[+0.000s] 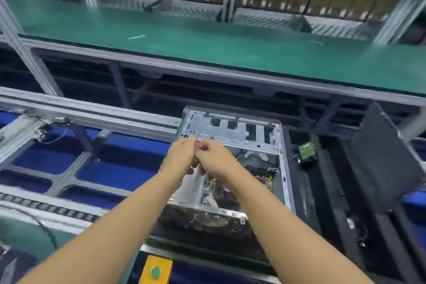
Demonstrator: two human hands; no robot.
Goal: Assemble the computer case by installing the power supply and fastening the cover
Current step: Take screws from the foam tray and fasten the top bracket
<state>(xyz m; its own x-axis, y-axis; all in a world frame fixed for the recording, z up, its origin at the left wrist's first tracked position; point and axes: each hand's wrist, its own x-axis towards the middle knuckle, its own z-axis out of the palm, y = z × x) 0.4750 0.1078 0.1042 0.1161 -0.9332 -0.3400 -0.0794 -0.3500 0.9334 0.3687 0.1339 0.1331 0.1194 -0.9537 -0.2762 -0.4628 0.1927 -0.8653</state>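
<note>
Green belt [207, 37] across 12 o'clock; black panel [387, 157] leans at 3; yellow button box [155, 270] at 6. Forearms [129, 226] hide left wall of computer case [232, 129]. Case just below centre, open side up, long axis 12–6, mesh end at 6. Left hand [182, 157], right hand [216, 157]: fingers curled, tips meeting; pinched item unreadable.

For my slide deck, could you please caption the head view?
Left hand and right hand meet above the open computer case, a green surface behind.
</note>
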